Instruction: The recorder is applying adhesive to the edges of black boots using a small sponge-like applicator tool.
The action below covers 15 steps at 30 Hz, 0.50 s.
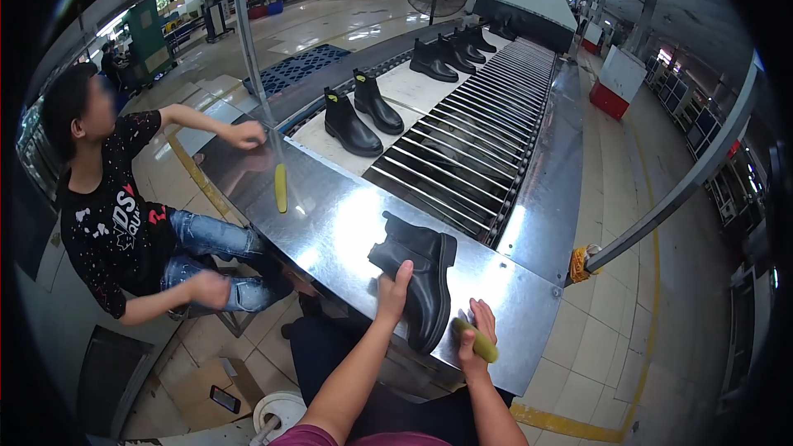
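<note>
A black leather ankle boot [425, 268] is tilted on its side at the front of the shiny metal table [516, 301], its toe toward me and its sole to the right. My left hand [391, 296] grips the boot's upper, the thumb lying on the leather. In my right hand [477, 326] is a slim yellow-green oblong pad [486, 349], held between thumb and fingers just right of the toe. A similar yellow-green pad [281, 188] lies on the table at the left.
Beyond the table, a roller conveyor [479, 132] leads to a hooded machine [529, 0]. Several black boots [353, 125] stand along its left side. A seated co-worker [116, 198] is at my left. A slanted metal post [677, 182] rises at the right. A phone [225, 399] lies on a cardboard box below.
</note>
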### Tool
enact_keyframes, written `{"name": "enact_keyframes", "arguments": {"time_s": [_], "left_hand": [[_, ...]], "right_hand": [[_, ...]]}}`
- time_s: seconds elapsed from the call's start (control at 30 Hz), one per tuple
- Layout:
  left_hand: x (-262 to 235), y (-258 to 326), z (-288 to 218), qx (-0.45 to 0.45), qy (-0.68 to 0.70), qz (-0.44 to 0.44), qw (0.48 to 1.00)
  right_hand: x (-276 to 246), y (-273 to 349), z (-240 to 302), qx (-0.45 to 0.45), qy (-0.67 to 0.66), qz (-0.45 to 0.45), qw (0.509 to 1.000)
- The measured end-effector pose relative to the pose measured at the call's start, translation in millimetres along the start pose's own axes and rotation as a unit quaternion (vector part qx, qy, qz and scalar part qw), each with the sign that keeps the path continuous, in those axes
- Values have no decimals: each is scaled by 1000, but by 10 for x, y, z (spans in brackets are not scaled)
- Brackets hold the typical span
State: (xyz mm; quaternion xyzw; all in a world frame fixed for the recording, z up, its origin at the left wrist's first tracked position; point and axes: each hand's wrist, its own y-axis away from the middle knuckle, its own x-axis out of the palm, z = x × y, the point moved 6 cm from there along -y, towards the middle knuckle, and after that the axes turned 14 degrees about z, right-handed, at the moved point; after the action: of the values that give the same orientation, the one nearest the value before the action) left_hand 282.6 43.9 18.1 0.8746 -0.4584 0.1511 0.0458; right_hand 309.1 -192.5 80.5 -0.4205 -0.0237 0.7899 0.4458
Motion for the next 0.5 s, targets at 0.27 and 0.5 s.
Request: {"name": "enact_keyframes", "arguments": {"time_s": [0.27,0.5], "left_hand": [[30,46,-103,24,3,-1,1000],[167,122,-140,35,-52,-22,998]], "right_hand": [[-80,-4,71,13,-73,-22,997],[-74,54,-3,15,-49,-22,998]]}}
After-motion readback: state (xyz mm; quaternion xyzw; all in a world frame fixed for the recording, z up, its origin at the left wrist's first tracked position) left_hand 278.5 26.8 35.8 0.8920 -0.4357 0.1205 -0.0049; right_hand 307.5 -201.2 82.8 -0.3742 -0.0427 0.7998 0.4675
